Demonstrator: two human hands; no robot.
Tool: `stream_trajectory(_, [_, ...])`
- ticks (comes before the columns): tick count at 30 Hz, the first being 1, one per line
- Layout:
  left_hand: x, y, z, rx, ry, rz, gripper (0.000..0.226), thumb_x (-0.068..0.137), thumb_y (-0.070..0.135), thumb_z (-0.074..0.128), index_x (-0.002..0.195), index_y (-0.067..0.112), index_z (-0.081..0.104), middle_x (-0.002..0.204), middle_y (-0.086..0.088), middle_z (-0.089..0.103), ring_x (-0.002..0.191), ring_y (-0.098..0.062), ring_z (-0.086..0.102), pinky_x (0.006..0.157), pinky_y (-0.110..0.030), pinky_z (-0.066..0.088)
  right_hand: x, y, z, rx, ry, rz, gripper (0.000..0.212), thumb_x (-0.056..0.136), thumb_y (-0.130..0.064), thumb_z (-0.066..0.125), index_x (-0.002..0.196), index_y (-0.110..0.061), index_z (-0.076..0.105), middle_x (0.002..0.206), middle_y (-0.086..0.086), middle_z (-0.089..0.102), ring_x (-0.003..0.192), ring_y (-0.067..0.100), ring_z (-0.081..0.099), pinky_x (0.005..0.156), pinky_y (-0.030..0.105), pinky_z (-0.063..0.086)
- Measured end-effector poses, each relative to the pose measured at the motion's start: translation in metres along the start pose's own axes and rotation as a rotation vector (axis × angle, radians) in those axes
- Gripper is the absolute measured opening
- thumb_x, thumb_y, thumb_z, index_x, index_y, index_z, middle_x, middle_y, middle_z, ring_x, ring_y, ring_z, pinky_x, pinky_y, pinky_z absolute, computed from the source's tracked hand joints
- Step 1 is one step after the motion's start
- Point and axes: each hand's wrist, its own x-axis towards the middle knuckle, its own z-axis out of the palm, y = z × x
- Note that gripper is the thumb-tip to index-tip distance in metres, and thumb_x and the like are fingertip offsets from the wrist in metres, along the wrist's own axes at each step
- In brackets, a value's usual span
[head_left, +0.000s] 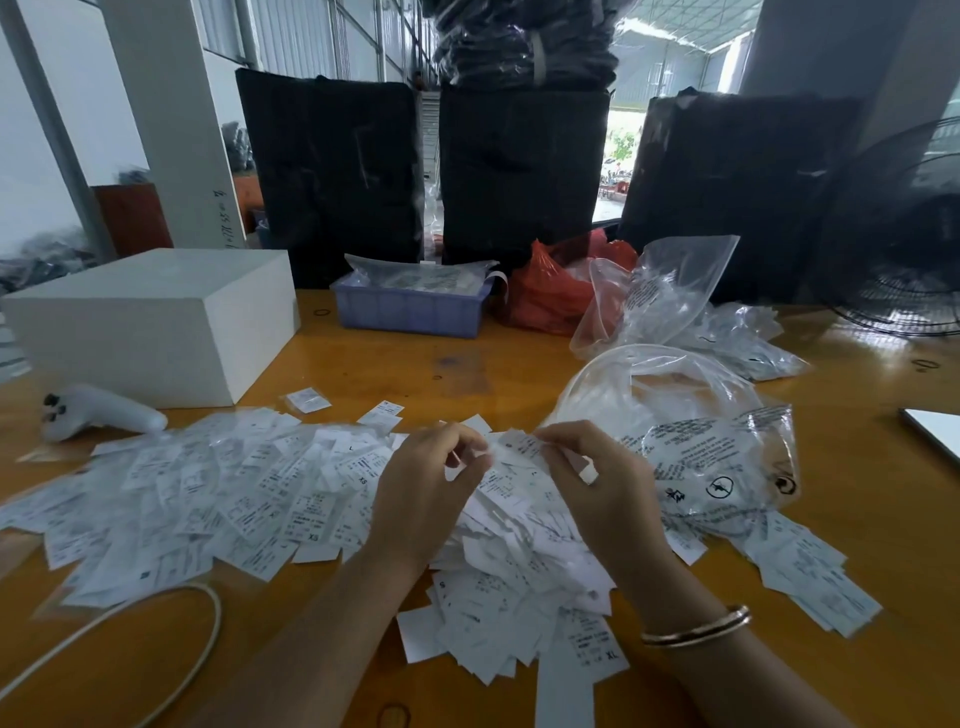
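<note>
1. A small white printed label (514, 448) is held just above the middle of the table, between the two hands. Its long axis runs side to side, from one hand across to the other, with the printed face tilted up towards the camera.
2. The left hand (426, 493) pinches the label's left end with curled fingers and thumb. The right hand (605, 488) pinches its right end in the same way, so both hands are closed on it.
3. Under the hands lies a wide heap of white printed labels (249, 493), spread over the orange-yellow wooden table (493, 369) and pointing every way.
4. A blue-violet plastic crate (410, 312) stands at the far edge and holds clear packets of printed slips.
5. Just to the right of the crate, a red plastic bag (545, 296) sags open with pale contents that cannot be made out.
6. A clear plastic bag with black print (722, 462) lies just beside the right hand, its mouth gaping towards the far side; what is inside it is unclear.
7. A white foam block (156, 322) sits at the far left, with a white handheld controller (98, 410) near it.
</note>
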Motion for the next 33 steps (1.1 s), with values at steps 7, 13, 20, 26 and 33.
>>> stream_trajectory(7, [0.001, 0.0, 0.002, 0.125, -0.046, 0.12, 0.037, 0.086, 0.057, 0.043, 0.084, 0.026, 0.062, 0.074, 0.025, 0.051, 0.077, 0.004, 0.049, 0.067, -0.014, 0.038, 0.002, 0.002, 0.001, -0.139, 0.009, -0.212, 0.015, 0.078, -0.001, 0.071, 0.088, -0.011, 0.073, 0.08, -0.002, 0.071, 0.074, 0.016, 0.064, 0.069, 0.041, 0.053])
stream_trajectory(13, [0.001, 0.001, 0.001, 0.198, -0.065, 0.184, 0.03, 0.087, 0.046, 0.051, 0.084, 0.021, 0.067, 0.078, 0.02, 0.054, 0.077, 0.007, 0.045, 0.071, -0.007, 0.033, 0.003, 0.01, 0.001, -0.286, -0.085, -0.261, 0.015, 0.078, -0.005, 0.07, 0.089, -0.014, 0.075, 0.08, -0.004, 0.07, 0.075, 0.018, 0.062, 0.072, 0.038, 0.048])
stream_trajectory(20, [0.001, 0.003, 0.004, 0.215, -0.133, 0.211, 0.031, 0.09, 0.04, 0.055, 0.088, 0.015, 0.073, 0.082, 0.007, 0.067, 0.077, -0.004, 0.051, 0.066, -0.015, 0.038, 0.001, 0.006, 0.008, -0.28, -0.212, -0.264, 0.026, 0.082, -0.007, 0.07, 0.104, -0.02, 0.071, 0.086, -0.007, 0.069, 0.08, 0.016, 0.061, 0.076, 0.039, 0.049])
stream_trajectory(26, [0.001, 0.007, 0.003, -0.126, -0.073, -0.033, 0.037, 0.086, 0.046, 0.054, 0.096, 0.017, 0.074, 0.08, 0.022, 0.066, 0.08, 0.007, 0.062, 0.065, -0.005, 0.044, 0.001, 0.01, 0.003, 0.061, -0.049, 0.154, 0.035, 0.089, -0.013, 0.062, 0.121, -0.025, 0.054, 0.1, -0.013, 0.063, 0.096, 0.001, 0.059, 0.08, 0.013, 0.049])
stream_trajectory(33, [-0.001, 0.006, 0.008, -0.253, -0.18, -0.138, 0.029, 0.081, 0.048, 0.057, 0.094, 0.027, 0.071, 0.077, 0.016, 0.07, 0.075, 0.004, 0.065, 0.065, -0.009, 0.047, -0.004, 0.003, 0.014, 0.088, -0.108, 0.139, 0.024, 0.089, -0.01, 0.062, 0.103, -0.028, 0.069, 0.084, -0.028, 0.063, 0.084, -0.005, 0.062, 0.069, 0.009, 0.048])
